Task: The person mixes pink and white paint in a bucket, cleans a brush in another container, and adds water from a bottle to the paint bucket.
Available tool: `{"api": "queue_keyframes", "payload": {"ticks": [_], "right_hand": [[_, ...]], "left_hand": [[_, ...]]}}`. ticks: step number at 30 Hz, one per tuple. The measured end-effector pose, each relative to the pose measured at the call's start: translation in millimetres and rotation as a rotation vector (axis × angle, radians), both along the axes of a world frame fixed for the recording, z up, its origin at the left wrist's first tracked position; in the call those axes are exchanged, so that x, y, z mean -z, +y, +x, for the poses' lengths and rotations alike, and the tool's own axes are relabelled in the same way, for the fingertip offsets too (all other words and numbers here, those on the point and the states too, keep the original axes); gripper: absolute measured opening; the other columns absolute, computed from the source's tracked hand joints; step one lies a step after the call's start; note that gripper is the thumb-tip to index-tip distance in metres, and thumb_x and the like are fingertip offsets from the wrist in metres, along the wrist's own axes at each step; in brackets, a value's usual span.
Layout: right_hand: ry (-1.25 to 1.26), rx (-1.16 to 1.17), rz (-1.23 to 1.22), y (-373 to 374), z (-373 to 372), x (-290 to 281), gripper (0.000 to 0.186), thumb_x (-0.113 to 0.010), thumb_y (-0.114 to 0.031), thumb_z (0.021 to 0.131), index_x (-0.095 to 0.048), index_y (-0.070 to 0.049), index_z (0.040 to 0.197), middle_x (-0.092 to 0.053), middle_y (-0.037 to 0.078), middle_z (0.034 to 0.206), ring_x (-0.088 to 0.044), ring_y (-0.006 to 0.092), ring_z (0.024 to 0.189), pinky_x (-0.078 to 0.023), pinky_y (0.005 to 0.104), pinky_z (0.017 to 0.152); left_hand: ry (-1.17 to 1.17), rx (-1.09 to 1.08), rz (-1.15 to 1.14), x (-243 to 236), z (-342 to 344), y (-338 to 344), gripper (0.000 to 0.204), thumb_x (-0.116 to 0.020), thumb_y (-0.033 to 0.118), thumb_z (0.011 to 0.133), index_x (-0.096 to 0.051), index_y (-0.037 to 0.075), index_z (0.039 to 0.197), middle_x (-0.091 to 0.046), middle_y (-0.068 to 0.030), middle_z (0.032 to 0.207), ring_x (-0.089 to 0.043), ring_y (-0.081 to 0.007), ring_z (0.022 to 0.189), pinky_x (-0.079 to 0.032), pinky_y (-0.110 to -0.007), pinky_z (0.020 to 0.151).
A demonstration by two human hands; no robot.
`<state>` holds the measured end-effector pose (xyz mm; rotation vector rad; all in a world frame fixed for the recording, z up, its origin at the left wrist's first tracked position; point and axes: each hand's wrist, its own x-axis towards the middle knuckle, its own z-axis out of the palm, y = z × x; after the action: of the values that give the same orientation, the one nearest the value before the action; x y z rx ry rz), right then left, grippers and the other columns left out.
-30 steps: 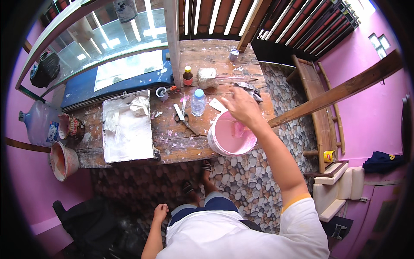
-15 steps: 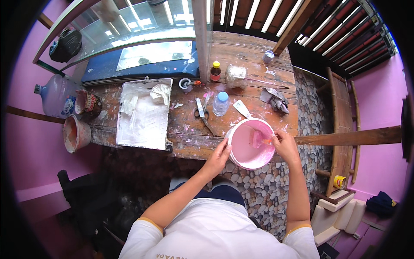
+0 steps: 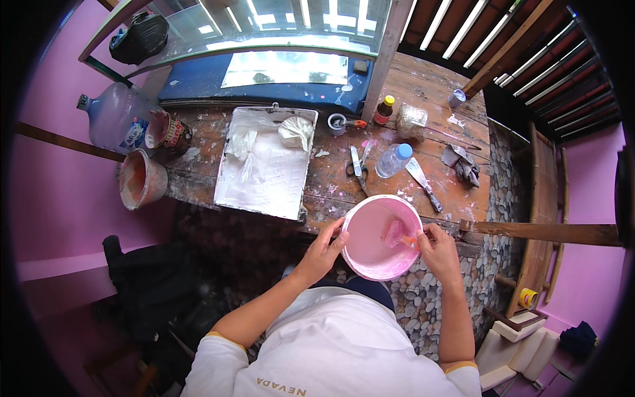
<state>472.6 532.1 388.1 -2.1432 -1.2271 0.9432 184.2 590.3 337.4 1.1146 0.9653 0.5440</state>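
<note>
A pink bucket [image 3: 382, 237] at the paint-spattered wooden bench's [image 3: 430, 112] front edge is gripped by left hand [image 3: 325, 246] fingers, a paintbrush [image 3: 397, 235] clamped in the right hand [image 3: 436, 248], within pink walls [image 3: 59, 198].

Both forearms forward, left hand [image 3: 325, 246] curled, right hand [image 3: 435, 248] in a pinch.

Pink bucket [image 3: 377, 241], white tray [image 3: 264, 165], blue-capped clear bottle [image 3: 391, 161], pebble-patterned floor [image 3: 423, 304].

Pink walls [image 3: 59, 192]; pebble-pattern floor [image 3: 423, 304]; paint-stained wooden table [image 3: 423, 106]; slatted wooden shutters [image 3: 562, 73]; daylight on glass [image 3: 278, 26].
</note>
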Motion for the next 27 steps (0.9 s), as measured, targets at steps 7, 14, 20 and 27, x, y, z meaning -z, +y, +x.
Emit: {"api": "queue_keyframes", "payload": {"ticks": [7, 14, 20, 27], "right_hand": [[-0.019, -0.008, -0.037, 31.0, -49.7, 34.4, 0.028, -0.065, -0.026, 0.099, -0.071, 0.000, 0.108, -0.075, 0.017, 0.087, -0.074, 0.0281, 0.078, -0.056, 0.0384, 0.075], [-0.021, 0.059, -0.027, 43.5, -70.7, 45.9, 0.029, -0.066, -0.025, 0.099, -0.071, 0.001, 0.110, -0.075, 0.014, 0.089, -0.071, 0.0221, 0.079, -0.055, 0.0356, 0.076], [-0.006, 0.104, -0.038, 41.2, -78.9, 46.2, 0.030, -0.065, -0.025, 0.102, -0.070, 0.003, 0.113, -0.074, 0.012, 0.091, -0.069, 0.0175, 0.082, -0.054, 0.0334, 0.077], [0.166, 0.326, 0.007, 8.3, -82.4, 55.9, 0.036, -0.061, -0.030, 0.107, -0.065, 0.001, 0.124, -0.072, 0.006, 0.105, -0.067, 0.0134, 0.091, -0.053, 0.0300, 0.080]], "left_hand": [[0.022, -0.083, 0.046, 13.8, -54.0, 17.7, 0.065, -0.057, 0.043, 0.108, -0.045, -0.005, 0.150, -0.055, -0.0182, 0.143, -0.054, -0.0254, 0.132, -0.042, -0.037, 0.111], [-0.034, -0.052, -0.001, 44.3, -75.2, 39.2, 0.069, -0.061, 0.048, 0.105, -0.047, -0.003, 0.149, -0.061, -0.0189, 0.137, -0.058, -0.0240, 0.127, -0.046, -0.036, 0.106], [-0.022, 0.043, 0.031, 48.6, -97.9, 70.5, 0.047, -0.066, 0.036, 0.103, -0.065, -0.002, 0.130, -0.073, -0.0158, 0.117, -0.070, -0.0213, 0.107, -0.054, -0.035, 0.094], [0.513, -0.239, 0.707, 56.9, -174.9, 160.7, 0.023, -0.071, 0.021, 0.096, -0.071, -0.001, 0.102, -0.071, -0.0142, 0.094, -0.069, -0.0274, 0.084, -0.055, -0.038, 0.078]]}}
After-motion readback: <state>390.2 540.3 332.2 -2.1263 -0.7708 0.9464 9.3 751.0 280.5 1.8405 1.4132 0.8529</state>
